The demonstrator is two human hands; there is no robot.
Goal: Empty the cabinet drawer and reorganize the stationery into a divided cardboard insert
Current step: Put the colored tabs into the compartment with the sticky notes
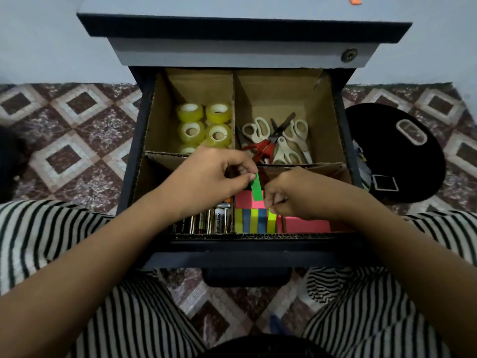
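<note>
The left hand (206, 177) has its grip pinched on a green strip (257, 189) above the pink notes (244, 200). The right hand (289, 195) has its grip pinched on a yellow-green strip (271, 221).

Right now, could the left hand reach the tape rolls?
Probably yes: the tape rolls lie uncovered in the compartment just beyond the left hand, but it pinches a green strip and should drop that first.

The left hand (206, 174) pinches a green paper strip (257, 188), hiding its top end, and covers most of the nearest yellowish tape roll (188, 150). The right hand's (291, 195) curled fingers conceal whether they grip the lime sticky tab (271, 220) beneath.
</note>
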